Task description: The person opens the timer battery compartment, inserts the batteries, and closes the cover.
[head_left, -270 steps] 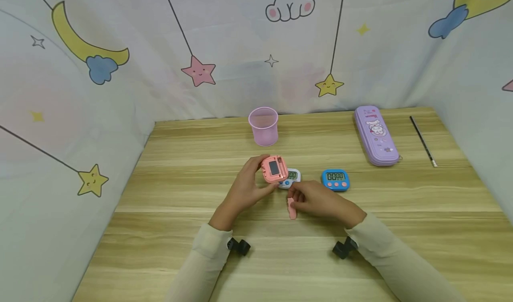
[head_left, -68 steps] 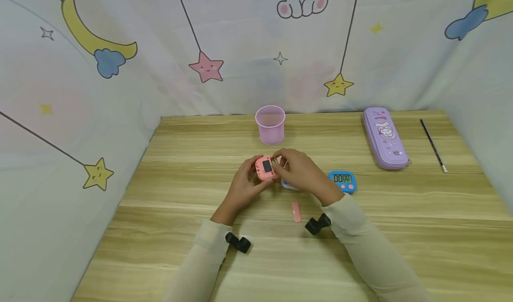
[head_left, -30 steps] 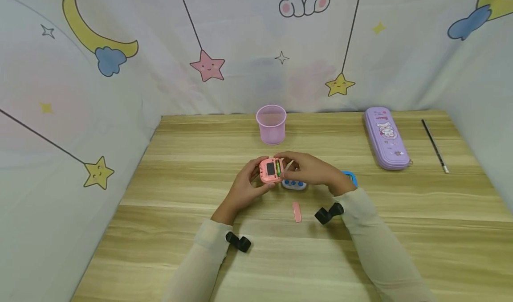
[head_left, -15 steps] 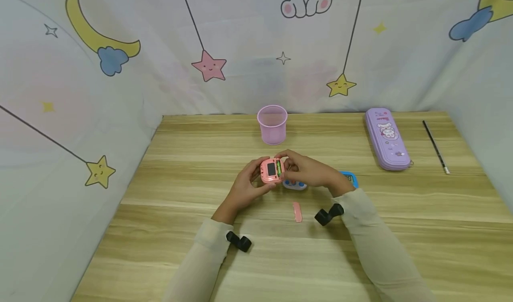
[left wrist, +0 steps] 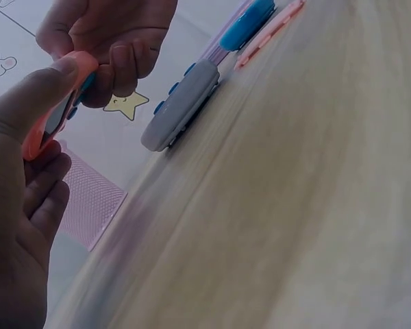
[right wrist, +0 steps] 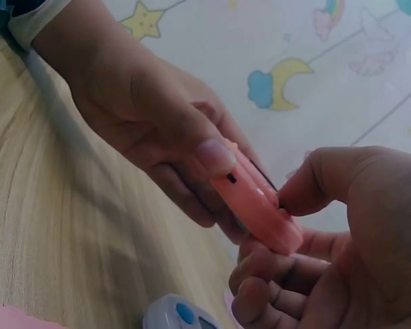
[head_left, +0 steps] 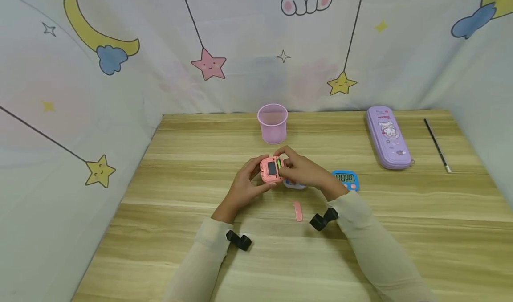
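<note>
In the head view, my left hand (head_left: 244,184) grips a pink digital timer (head_left: 273,178) by its edges, back side up. A dark rectangle shows on its back beside the uncovered battery slot, where a green battery (head_left: 279,163) lies. My right hand (head_left: 302,170) holds the timer's right side, its thumb at the slot; the right wrist view has that thumb on the pink casing (right wrist: 264,212) with fingers curled beneath. The pink battery cover (head_left: 298,211) lies on the table nearer me. Partly hidden behind the hands is a white timer (head_left: 295,185) with blue buttons.
A blue timer (head_left: 345,180) sits right of my right hand, partly covered by the wrist. Behind stands a pink mesh cup (head_left: 274,133). At back right are a purple pencil case (head_left: 388,139) and a black pencil (head_left: 437,145). Printed cloth walls enclose the wooden table (head_left: 180,159).
The pink cover went from my right hand to the table. A green battery now shows in the slot. Over the last half second, my right thumb has shifted onto the slot.
</note>
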`<state>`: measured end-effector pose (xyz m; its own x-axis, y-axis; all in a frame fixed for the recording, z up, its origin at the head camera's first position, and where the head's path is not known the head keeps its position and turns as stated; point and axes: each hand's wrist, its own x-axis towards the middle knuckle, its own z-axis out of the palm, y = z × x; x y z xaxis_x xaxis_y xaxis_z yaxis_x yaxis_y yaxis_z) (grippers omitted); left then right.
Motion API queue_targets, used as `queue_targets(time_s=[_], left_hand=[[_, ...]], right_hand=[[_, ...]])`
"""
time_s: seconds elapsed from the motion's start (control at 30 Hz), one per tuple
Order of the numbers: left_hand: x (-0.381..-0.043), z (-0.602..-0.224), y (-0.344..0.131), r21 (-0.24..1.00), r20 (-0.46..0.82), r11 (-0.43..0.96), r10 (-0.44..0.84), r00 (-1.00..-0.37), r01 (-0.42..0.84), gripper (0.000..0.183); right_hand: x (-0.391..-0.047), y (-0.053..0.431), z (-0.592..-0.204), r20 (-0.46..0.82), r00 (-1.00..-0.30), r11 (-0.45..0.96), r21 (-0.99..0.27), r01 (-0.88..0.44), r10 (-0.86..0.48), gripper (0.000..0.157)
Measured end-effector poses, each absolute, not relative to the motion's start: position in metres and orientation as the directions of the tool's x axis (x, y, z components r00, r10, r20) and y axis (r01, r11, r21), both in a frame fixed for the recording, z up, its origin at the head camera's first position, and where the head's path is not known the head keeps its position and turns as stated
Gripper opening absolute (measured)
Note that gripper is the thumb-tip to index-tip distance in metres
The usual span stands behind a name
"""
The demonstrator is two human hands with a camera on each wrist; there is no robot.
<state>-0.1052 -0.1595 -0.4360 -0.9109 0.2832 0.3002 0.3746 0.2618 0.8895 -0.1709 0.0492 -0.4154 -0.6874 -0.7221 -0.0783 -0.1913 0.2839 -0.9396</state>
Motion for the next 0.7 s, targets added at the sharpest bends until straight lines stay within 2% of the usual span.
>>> queue_targets(time_s=[0.17,0.4,0.57,0.7], left_hand=[[-0.1055,-0.4368,-0.1602,0.897,0.297,0.249,0.272,-0.915,0.365,0.071],[-0.1055,-0.4376,-0.1602,0.89,0.327,0.221,0.298,-0.897,0.398,0.071],[-0.1052,-0.4379,-0.1596,0.88,0.34,0.23,0.307,-0.889,0.416,0.071],[-0.1057,-0.4376,-0.1613,0.895,0.323,0.213,0.299,-0.898,0.393,0.071]], right_hand=[[-0.1683,0.0485,-0.4114,-0.077,-0.721,0.341,-0.912,-0.229,-0.688,0.038],[-0.1661,0.0495,-0.4118,-0.064,-0.747,0.367,-0.896,-0.249,-0.662,0.028],[-0.1647,0.0486,-0.4117,-0.072,-0.772,0.403,-0.881,-0.247,-0.631,0.027],[-0.1649,0.0483,-0.4125,-0.057,-0.771,0.375,-0.895,-0.242,-0.634,0.028]])
